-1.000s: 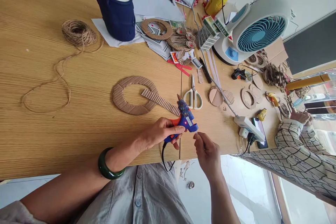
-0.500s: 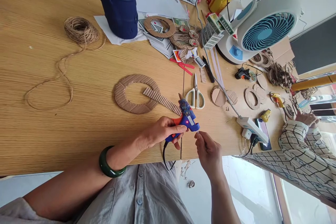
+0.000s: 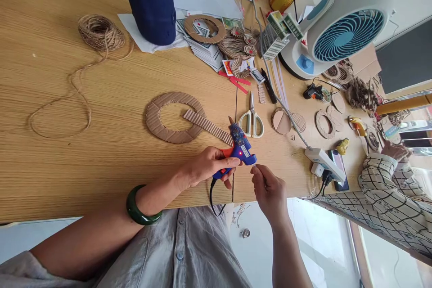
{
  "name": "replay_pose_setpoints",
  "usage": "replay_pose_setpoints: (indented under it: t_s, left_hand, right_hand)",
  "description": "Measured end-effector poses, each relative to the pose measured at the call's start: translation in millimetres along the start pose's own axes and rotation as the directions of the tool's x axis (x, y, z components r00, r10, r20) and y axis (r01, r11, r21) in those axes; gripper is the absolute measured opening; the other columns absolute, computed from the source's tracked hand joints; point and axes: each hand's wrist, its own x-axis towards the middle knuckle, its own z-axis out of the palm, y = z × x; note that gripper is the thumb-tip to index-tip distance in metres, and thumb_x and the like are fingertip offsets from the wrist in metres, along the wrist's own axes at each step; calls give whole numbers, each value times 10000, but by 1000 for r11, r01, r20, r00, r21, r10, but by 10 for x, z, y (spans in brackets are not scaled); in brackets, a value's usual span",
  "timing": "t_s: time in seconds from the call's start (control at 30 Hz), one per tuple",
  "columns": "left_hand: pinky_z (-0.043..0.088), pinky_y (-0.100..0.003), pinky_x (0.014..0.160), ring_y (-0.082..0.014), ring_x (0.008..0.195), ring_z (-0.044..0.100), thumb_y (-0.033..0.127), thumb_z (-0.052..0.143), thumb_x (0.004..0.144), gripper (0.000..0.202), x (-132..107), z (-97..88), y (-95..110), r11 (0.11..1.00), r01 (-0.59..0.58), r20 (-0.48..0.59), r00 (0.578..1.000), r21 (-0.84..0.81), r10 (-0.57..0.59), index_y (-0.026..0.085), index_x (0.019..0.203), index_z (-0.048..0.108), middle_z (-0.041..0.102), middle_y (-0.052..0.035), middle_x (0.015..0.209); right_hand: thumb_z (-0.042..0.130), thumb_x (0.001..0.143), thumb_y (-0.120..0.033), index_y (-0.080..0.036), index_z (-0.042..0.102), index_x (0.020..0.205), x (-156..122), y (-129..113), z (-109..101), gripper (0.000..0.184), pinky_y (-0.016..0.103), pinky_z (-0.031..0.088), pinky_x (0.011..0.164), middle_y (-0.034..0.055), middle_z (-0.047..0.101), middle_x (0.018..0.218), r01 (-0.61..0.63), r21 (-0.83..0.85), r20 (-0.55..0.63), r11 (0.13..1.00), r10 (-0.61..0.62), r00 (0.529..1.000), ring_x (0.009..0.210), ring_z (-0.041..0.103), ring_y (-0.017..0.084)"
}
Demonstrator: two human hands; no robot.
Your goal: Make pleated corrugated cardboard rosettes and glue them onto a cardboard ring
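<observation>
My left hand (image 3: pixel 216 166) is closed around a blue glue gun (image 3: pixel 241 148) with an orange trigger and a small red light lit. Its nozzle points away from me, above the table. At the gun's rear end, my right hand (image 3: pixel 268 189) pinches a clear glue stick (image 3: pixel 254 166), of which only a short piece shows. Just beyond the gun lies a corrugated cardboard strip (image 3: pixel 209 127), one end resting over a cardboard ring (image 3: pixel 158 121). White-handled scissors (image 3: pixel 251 119) lie to the right of the nozzle.
A ball of twine (image 3: pixel 101 33) with a loose tail lies at left, near a dark blue bottle (image 3: pixel 148 13). A fan (image 3: pixel 347 31) stands at back right. A power strip (image 3: pixel 324 164) and its cord cross the right side. Beyond sits a person in a checked sleeve (image 3: pixel 378 180).
Both hands keep their hold on the glue gun and the glue stick. The whole view has shifted slightly, with the table items a little higher in the picture.
</observation>
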Motion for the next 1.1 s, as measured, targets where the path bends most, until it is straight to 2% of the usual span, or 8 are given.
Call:
replay_pose_setpoints:
  t_s: [0.27, 0.43, 0.7, 0.83, 0.9, 0.93, 1.0, 1.1]
  left_hand:
    - [608, -325, 675, -111, 603, 600, 541, 806, 772, 469, 43, 1, 31, 1000, -5, -50, 999, 2, 5, 107, 906, 687, 631, -7, 742]
    - [547, -287, 720, -155, 704, 694, 603, 804, 755, 549, 24, 45, 54, 988, 35, -48, 998, 150, -28, 86, 927, 733, 737, -83, 823]
    - [522, -433, 1008, -280, 1134, 692, 542, 841, 748, 619, 65, 43, -72, 995, 29, 53, 998, 96, -34, 107, 1177, 739, 690, -196, 1323]
    - [547, -436, 961, -272, 1032, 730, 535, 842, 748, 578, 62, 34, -107, 993, 43, 53, 997, 107, -49, 105, 1126, 762, 731, -198, 1232]
    - [553, -432, 941, -253, 972, 738, 513, 849, 746, 570, 61, 33, -123, 991, 57, 49, 997, 123, -63, 106, 1134, 761, 762, -178, 1148]
    - [555, -427, 932, -246, 960, 737, 499, 853, 746, 565, 62, 31, -133, 990, 56, 47, 997, 131, -63, 105, 1140, 759, 772, -167, 1114]
    - [560, -413, 918, -232, 950, 733, 477, 853, 752, 552, 69, 23, -157, 990, 42, 51, 997, 138, -49, 98, 1141, 757, 782, -151, 1058]
    - [565, -402, 907, -209, 914, 733, 447, 854, 756, 531, 81, 5, -187, 991, 36, 45, 998, 130, -42, 95, 1140, 753, 787, -135, 1016]
  right_hand:
    - [492, 1017, -434, -177, 622, 942, 34, 19, -28, 297, 212, 476, 507, -46, 518, 629, -220, 134, 91, 966, 209, 974, 502, 571, 95]
    - [570, 979, -449, -169, 636, 956, 34, 42, -108, 289, 251, 556, 562, -27, 586, 660, -231, 265, 95, 936, 213, 973, 568, 632, 118]
    - [762, 811, -439, -152, 689, 863, 203, 421, -644, 300, 231, 466, 365, -45, 553, 600, -178, 473, -308, 863, 351, 884, 447, 502, 91]
    - [720, 813, -407, -159, 657, 830, 417, 620, -1017, 257, 243, 411, 373, -36, 553, 596, -168, 330, -521, 929, 327, 789, 438, 464, 100]
    - [623, 885, -341, -157, 644, 876, 567, 676, -1088, 185, 268, 436, 435, -10, 587, 615, -302, 70, -635, 951, 276, 721, 460, 502, 127]
    - [564, 924, -290, -145, 651, 920, 652, 696, -1082, 169, 284, 459, 491, 29, 635, 664, -419, -122, -679, 900, 232, 696, 510, 559, 151]
    - [461, 983, -211, -111, 665, 1029, 825, 725, -988, 232, 325, 497, 638, 145, 727, 865, -622, -482, -689, 617, 172, 704, 725, 686, 220]
    - [398, 1026, -205, -65, 660, 1101, 1032, 761, -700, 305, 347, 493, 695, 230, 739, 970, -639, -587, -636, 497, 204, 744, 853, 733, 284]
